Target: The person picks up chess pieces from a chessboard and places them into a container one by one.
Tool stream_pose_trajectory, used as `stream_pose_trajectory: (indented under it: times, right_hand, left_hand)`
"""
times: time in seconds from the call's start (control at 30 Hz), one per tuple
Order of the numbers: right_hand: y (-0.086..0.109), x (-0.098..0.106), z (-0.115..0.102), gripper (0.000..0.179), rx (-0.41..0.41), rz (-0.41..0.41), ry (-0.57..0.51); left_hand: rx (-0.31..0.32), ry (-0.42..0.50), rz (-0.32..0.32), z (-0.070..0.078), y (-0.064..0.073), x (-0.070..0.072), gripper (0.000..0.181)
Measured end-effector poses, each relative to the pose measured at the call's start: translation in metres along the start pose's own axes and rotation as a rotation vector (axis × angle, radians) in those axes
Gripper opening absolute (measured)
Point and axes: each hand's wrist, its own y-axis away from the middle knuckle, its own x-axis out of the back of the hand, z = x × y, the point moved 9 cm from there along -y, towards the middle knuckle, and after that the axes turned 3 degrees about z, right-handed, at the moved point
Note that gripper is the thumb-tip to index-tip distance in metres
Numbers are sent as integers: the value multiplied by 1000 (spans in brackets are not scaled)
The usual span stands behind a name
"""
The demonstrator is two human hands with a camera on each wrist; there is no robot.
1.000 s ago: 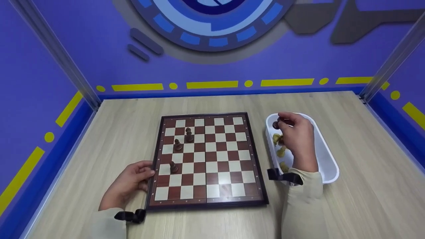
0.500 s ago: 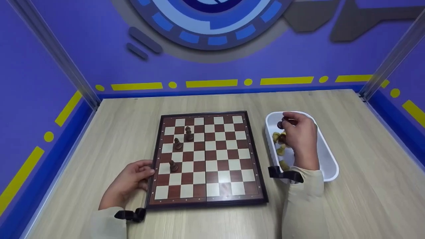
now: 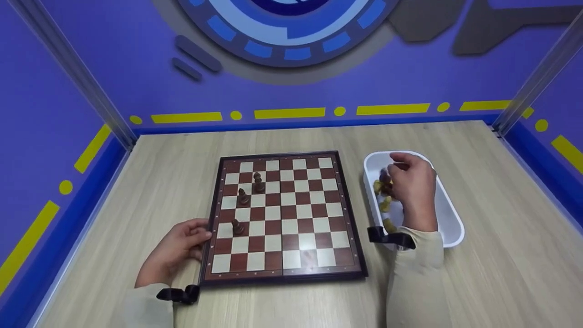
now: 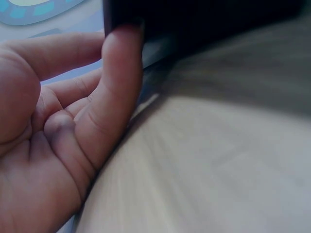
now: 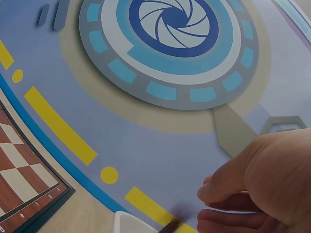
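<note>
In the head view, a brown and cream chessboard (image 3: 319, 225) lies on the table with dark chess pieces standing on its left half: a taller one (image 3: 258, 183), a shorter one (image 3: 243, 197) and another (image 3: 237, 227) nearer the front. My left hand (image 3: 175, 248) touches the board's left edge with thumb and fingertips, fingers relaxed. Over a white tray (image 3: 448, 218) hangs my right hand (image 3: 413, 189), fingers loosely bent and holding nothing visible. Just below its fingertips, a blurred dark chess piece (image 5: 177, 221) is apart from the hand in the right wrist view.
Inside the tray, along its left side, lie several yellowish chess pieces (image 3: 386, 204), partly hidden by the right hand. The wooden table (image 3: 177, 168) is bounded by blue and purple panels (image 3: 291, 98) at the back and both sides.
The dark chess piece pinched by my right hand has come out of its fingers and dropped lower in the tray. The right hand has shifted slightly right. My left hand stays at the board edge.
</note>
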Motion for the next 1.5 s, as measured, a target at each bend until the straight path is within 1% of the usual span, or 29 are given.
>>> stream_pose_trajectory:
  times: [0.1, 0.27, 0.43, 0.57, 0.87, 1.03, 1.23, 1.5]
  right_hand:
    - [0, 2, -4, 32, 45, 31, 41]
    - [1, -1, -9, 30, 82, 27, 42]
    - [2, -5, -11, 29, 81, 6, 26]
    - [4, -9, -13, 29, 71, -20, 9]
    - [7, -19, -27, 29, 145, -49, 24]
    - [11, -26, -34, 29, 179, -69, -6]
    - [17, -36, -41, 31, 204, -115, -57]
    - [27, -48, -54, 33, 257, -174, -51]
  left_hand:
    - [-6, 1, -5, 0, 0, 0, 53]
    - [-22, -1, -13, -1, -1, 0, 53]
    - [-30, -12, 0, 0, -1, 1, 52]
    - [-23, -20, 11, 1, -1, 2, 52]
    - [-11, -1, 13, 1, -2, 1, 51]
    - [-10, 1, 7, 3, -2, 0, 54]
    - [6, -20, 33, 0, -3, 2, 55]
    - [3, -13, 26, -1, -1, 2, 52]
